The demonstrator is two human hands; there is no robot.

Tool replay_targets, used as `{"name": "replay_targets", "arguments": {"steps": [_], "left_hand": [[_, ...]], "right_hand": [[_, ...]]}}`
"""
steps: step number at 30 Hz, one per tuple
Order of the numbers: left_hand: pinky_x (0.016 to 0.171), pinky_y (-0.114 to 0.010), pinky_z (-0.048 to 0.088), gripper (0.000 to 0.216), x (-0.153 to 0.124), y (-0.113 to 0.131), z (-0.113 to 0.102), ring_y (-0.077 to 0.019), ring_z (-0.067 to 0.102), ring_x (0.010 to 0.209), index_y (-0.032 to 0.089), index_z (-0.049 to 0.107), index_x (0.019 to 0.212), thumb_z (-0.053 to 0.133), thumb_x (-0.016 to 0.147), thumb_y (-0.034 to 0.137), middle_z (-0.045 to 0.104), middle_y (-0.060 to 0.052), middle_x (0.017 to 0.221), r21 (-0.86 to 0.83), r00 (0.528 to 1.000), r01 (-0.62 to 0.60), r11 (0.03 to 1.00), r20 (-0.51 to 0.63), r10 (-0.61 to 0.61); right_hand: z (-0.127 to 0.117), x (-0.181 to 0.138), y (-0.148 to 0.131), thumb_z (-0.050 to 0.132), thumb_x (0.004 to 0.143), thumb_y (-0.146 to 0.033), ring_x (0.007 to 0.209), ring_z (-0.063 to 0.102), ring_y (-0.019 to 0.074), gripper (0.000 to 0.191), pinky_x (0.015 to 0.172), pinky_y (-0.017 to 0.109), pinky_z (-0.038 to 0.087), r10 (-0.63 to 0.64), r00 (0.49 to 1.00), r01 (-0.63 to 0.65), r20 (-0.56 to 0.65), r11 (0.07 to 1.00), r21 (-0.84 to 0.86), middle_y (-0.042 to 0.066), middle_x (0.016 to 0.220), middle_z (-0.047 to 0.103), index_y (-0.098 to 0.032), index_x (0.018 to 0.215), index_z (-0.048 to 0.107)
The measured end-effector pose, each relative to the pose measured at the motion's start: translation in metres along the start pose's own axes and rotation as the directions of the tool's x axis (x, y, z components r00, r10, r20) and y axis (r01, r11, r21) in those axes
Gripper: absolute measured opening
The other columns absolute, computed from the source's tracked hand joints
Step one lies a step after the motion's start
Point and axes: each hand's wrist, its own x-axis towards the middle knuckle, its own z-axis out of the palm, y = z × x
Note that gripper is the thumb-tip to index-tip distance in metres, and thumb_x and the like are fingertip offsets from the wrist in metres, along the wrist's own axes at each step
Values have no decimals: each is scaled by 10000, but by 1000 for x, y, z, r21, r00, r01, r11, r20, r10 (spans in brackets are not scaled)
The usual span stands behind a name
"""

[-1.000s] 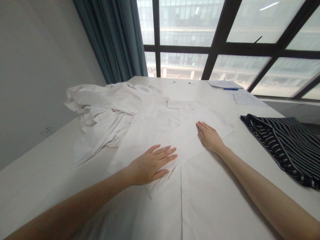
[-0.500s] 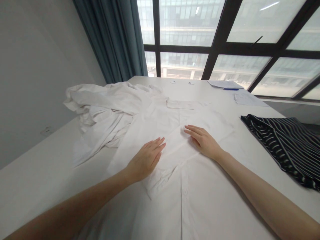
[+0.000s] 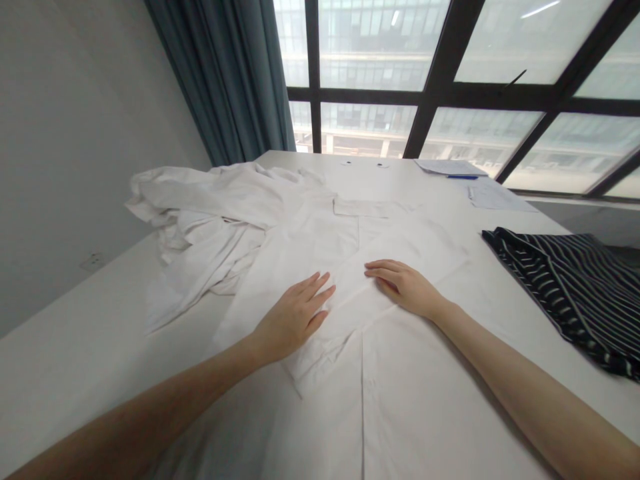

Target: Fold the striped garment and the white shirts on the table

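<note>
Two hands are laid flat on a white shirt [image 3: 400, 387], which is spread out across the middle of a white desk [image 3: 75, 347]. The left hand [image 3: 295, 317] is pressed palm-down, fingers extended and slightly apart, on a folded part of the shirt. The right hand [image 3: 405, 287] is likewise opened flat just beside it, its fingertips turned toward the left. A crumpled heap of white cloth [image 3: 200, 213] is seen at the left of the desk, and a dark striped garment [image 3: 565, 280] at the right. Papers [image 3: 450, 167] and a blue pen [image 3: 463, 177] are placed at the far end. Behind, a teal curtain [image 3: 225, 80], a black-framed window [image 3: 450, 67] and a grey wall [image 3: 75, 133] are visible.

Compared with a second ago, the left hand has been drawn back leftward, and the right hand has been brought in toward it.
</note>
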Motion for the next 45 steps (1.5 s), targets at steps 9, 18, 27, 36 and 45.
{"name": "replay_targets", "arguments": {"steps": [9,18,27,36,45], "left_hand": [[1160,-426,255,472,-2,3,-4,-212,306,1444,220,374,1468,392,1003,301,335,-79,1566,73,990,-116,990,91,110],[1186,-391,156,482,-3,3,-7,-187,276,1458,239,321,1492,363,1014,289,378,-36,1547,30,969,-219,975,125,214],[1197,-386,117,504,-4,3,-10,-170,263,1463,247,292,1504,371,1007,281,387,-42,1542,10,961,-248,969,129,244],[1197,-407,126,509,-3,4,-11,-183,262,1464,253,297,1502,388,1001,260,363,-35,1555,9,959,-252,968,134,249],[1193,-419,119,496,-3,5,-13,-188,241,1471,277,337,1486,387,996,221,357,-8,1558,-7,954,-258,966,159,256]], "right_hand": [[0,0,1,442,971,-253,1128,629,206,296,983,398,512,19,1000,-18,-25,999,45,83,1216,680,-238,1130,691],[-1,-1,8,454,960,-226,1088,645,198,285,948,385,524,35,999,-33,-38,998,50,53,1128,719,-265,1026,728],[-4,-1,9,456,931,-176,998,661,193,262,886,351,523,106,993,-106,-41,994,11,49,1063,725,-242,959,709],[-10,-3,21,447,920,-153,887,634,214,245,783,322,490,198,977,-209,-73,956,-206,73,962,687,-208,923,686],[-11,-6,28,471,856,-121,873,597,237,196,733,328,470,353,923,-383,-152,883,-270,80,903,651,-213,839,643]]}}
